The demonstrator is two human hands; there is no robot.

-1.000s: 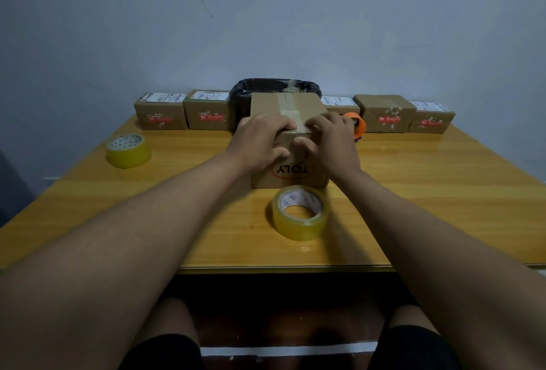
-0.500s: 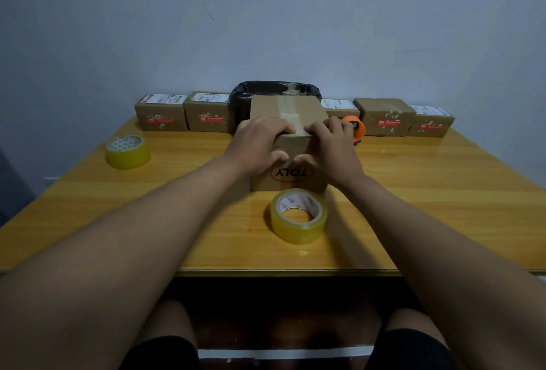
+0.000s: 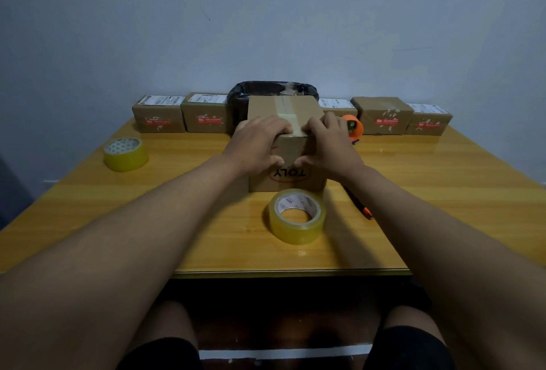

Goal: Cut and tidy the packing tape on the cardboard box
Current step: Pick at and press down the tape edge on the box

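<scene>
A brown cardboard box [image 3: 291,149] with a red "TOLY" mark stands in the middle of the wooden table. A strip of clear packing tape [image 3: 286,109] runs along its top seam and over the near edge. My left hand [image 3: 257,143] and my right hand [image 3: 331,142] both grip the box's near top edge, fingers pressing on either side of the tape end. A roll of clear tape [image 3: 297,215] lies on the table just in front of the box. An orange-tipped cutter [image 3: 362,207] lies under my right forearm, partly hidden.
A second tape roll [image 3: 126,153] sits at the left. Several small labelled cardboard boxes [image 3: 159,114] line the back edge, with a black-bagged bin [image 3: 273,92] behind the main box. An orange tape dispenser [image 3: 353,127] lies behind my right hand. The table's near edge [image 3: 289,273] runs above my knees.
Both hands stay on the box's near top edge. The fingers have shifted slightly along the tape end, and the view has tilted a little.
</scene>
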